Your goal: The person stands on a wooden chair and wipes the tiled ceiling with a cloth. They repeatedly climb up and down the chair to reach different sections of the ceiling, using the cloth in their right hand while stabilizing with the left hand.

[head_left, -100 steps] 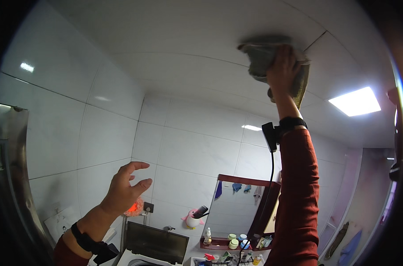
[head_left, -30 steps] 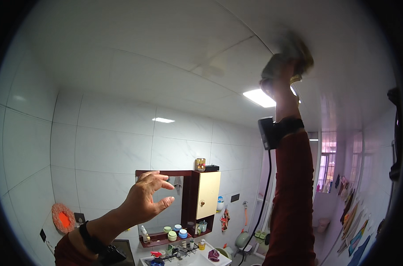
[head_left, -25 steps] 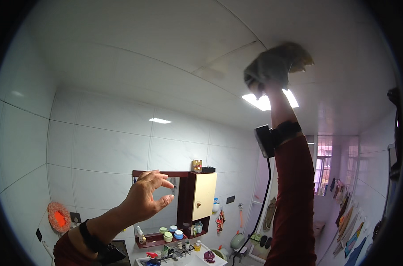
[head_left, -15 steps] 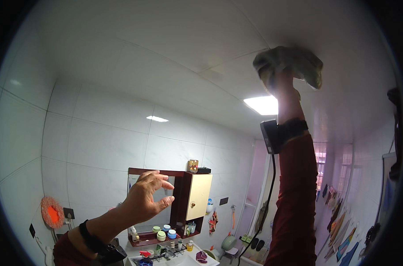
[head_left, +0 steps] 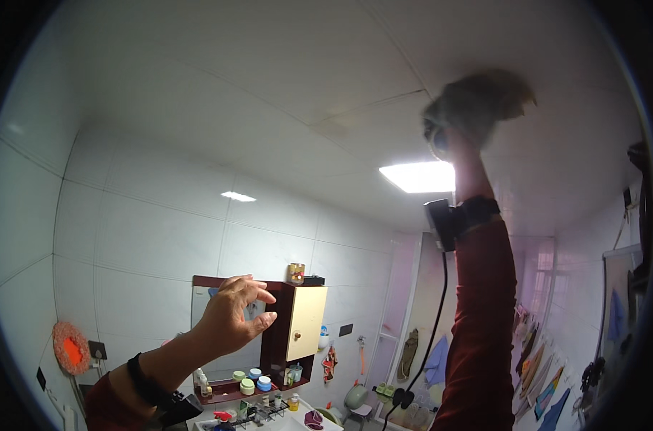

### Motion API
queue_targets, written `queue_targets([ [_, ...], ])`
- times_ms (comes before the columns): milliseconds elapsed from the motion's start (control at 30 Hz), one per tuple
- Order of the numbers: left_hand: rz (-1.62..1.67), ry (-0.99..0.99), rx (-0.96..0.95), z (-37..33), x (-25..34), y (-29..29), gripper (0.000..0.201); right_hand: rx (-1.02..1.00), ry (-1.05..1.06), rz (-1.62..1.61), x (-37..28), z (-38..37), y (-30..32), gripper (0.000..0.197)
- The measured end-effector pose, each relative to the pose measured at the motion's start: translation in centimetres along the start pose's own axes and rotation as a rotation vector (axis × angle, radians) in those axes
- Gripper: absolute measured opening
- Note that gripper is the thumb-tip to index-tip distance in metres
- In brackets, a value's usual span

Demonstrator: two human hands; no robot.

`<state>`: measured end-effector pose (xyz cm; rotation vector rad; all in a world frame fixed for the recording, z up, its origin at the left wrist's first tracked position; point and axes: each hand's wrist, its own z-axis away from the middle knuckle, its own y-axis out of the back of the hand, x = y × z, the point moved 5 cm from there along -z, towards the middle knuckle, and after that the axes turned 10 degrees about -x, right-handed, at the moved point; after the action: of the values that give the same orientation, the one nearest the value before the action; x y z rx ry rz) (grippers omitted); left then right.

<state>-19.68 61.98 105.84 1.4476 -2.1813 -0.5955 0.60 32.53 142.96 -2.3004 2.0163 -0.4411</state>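
My right hand (head_left: 461, 147) is raised overhead and presses a dark grey cloth (head_left: 481, 104) against the white ceiling (head_left: 283, 57). Motion blurs the cloth, and it covers most of the fingers. Just below the wrist, the square ceiling light (head_left: 420, 177) is lit. My left hand (head_left: 236, 314) hangs in the air with fingers curved and thumb apart, holding nothing. Behind it, partly covered, is the mirror (head_left: 204, 316) of a dark red cabinet. Each wrist wears a black strap with a small box; a black cable runs down from the right one.
The cabinet has a cream door (head_left: 307, 323), a jar (head_left: 295, 273) on top and several small tubs on its shelf. Below is a white sink (head_left: 326, 424) with bottles. An orange-centred fluffy round thing (head_left: 72, 349) hangs at left; clothes (head_left: 552, 391) hang along the right wall.
The room has shifted slightly left in view, as my head turned. The cloth has slid a little rightward along the ceiling with my right hand. My left hand keeps its pose.
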Motion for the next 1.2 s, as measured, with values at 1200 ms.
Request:
queue_targets([
  [1200, 0.100, -0.120, 0.018, -2.2, 3.2, 0.6, 0.024, 0.371, -0.202, -0.162, 11.2, 0.1, 13.4, 0.074],
])
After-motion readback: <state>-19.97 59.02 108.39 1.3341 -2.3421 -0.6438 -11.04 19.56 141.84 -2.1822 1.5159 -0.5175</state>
